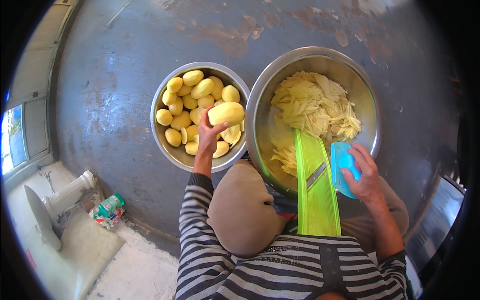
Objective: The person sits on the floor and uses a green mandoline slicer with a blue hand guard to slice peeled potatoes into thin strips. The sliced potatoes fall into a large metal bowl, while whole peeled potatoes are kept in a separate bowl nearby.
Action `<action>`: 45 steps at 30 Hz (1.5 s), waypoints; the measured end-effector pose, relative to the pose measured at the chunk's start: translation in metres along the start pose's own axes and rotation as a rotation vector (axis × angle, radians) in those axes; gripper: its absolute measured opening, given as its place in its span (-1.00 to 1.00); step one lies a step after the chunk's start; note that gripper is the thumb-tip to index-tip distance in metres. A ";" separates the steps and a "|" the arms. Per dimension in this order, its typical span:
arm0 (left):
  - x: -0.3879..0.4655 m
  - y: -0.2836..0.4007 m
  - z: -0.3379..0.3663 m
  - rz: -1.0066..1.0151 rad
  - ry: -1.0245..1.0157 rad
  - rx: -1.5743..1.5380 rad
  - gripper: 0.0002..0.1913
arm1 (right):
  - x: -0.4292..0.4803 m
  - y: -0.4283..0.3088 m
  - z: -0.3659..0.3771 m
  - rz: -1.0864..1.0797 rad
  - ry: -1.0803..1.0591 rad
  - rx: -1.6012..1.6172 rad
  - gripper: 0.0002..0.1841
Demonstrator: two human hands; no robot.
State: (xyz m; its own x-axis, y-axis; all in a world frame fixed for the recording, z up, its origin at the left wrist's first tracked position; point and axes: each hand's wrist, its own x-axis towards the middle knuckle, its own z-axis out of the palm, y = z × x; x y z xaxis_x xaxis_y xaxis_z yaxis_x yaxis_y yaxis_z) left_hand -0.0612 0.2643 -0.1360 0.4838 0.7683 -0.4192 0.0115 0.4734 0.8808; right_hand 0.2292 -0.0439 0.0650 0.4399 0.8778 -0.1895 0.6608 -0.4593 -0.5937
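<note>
A large peeled potato [226, 114] is in my left hand [210, 132], held above a steel bowl [159, 148] of whole peeled potatoes. My right hand [363, 173] grips a blue plastic food holder [342, 170] at the right edge of a green mandoline slicer [318, 210]. The slicer, with its slanted metal blade, leans from my lap into a larger steel basin [258, 165]. Thin potato slices [317, 101] are heaped inside that basin, and a few more lie left of the slicer.
My bent knee [243, 210] is just below the two vessels, which stand rim to rim on a worn grey floor [112, 112]. At the lower left are a green bottle [109, 205] and a white pedestal [69, 195]. A door [35, 127] is at the far left.
</note>
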 end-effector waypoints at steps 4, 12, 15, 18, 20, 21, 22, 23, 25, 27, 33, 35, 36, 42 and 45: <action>-0.032 0.038 -0.002 0.019 -0.130 -0.519 -0.24 | 0.006 -0.006 0.003 -0.026 0.007 0.126 -0.51; -0.045 0.139 0.074 0.048 -0.362 -0.866 -0.18 | 0.031 -0.045 0.016 -0.104 0.044 0.434 -0.55; -0.050 0.170 0.106 -0.094 -0.350 -0.751 -0.16 | 0.044 -0.062 0.002 -0.171 0.117 0.470 -0.57; -0.063 0.191 0.140 -0.219 -0.388 -0.663 -0.03 | 0.064 -0.089 -0.031 -0.366 0.321 0.405 -0.53; -0.075 0.206 0.156 -0.283 -0.427 -0.583 0.05 | 0.069 -0.119 -0.069 -0.505 0.510 0.408 -0.50; -0.081 0.212 0.163 -0.293 -0.443 -0.542 0.04 | 0.069 -0.130 -0.082 -0.566 0.607 0.415 -0.49; -0.087 0.216 0.171 -0.305 -0.460 -0.499 0.03 | 0.072 -0.133 -0.084 -0.611 0.658 0.387 -0.47; -0.095 0.221 0.180 -0.317 -0.475 -0.455 0.02 | 0.075 -0.135 -0.083 -0.655 0.708 0.359 -0.46; -0.120 0.238 0.224 -0.309 -0.503 -0.255 0.03 | 0.078 -0.135 -0.051 -0.652 0.692 0.219 -0.44; -0.118 0.234 0.232 -0.320 -0.604 -0.184 0.05 | 0.079 -0.108 -0.036 -0.473 0.713 0.399 -0.49; -0.163 0.197 0.248 -0.251 -0.469 0.164 0.05 | 0.038 -0.034 -0.022 -0.126 0.148 2.195 -0.56; -0.178 0.165 0.238 -0.174 -0.341 0.529 0.03 | 0.017 -0.013 -0.016 -0.128 0.243 2.337 -0.48; -0.183 0.144 0.233 -0.241 -0.291 0.541 0.05 | 0.004 -0.006 -0.020 -0.038 0.352 2.292 -0.45; -0.229 0.022 0.209 -0.707 -0.385 0.493 -0.47 | -0.060 0.031 -0.041 -0.290 0.469 2.273 -0.51; -0.235 0.017 0.221 -0.793 -0.253 0.437 -0.63 | -0.088 0.042 -0.044 -0.326 0.515 2.219 -0.52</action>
State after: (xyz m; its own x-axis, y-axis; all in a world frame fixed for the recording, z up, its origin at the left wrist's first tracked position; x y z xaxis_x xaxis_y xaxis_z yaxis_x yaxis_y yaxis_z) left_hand 0.0187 -0.0032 0.0264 0.3690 0.1495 -0.9173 0.7221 0.5753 0.3842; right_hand 0.2452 -0.1466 0.0909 0.7963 0.6048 -0.0095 -0.5857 0.7669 -0.2623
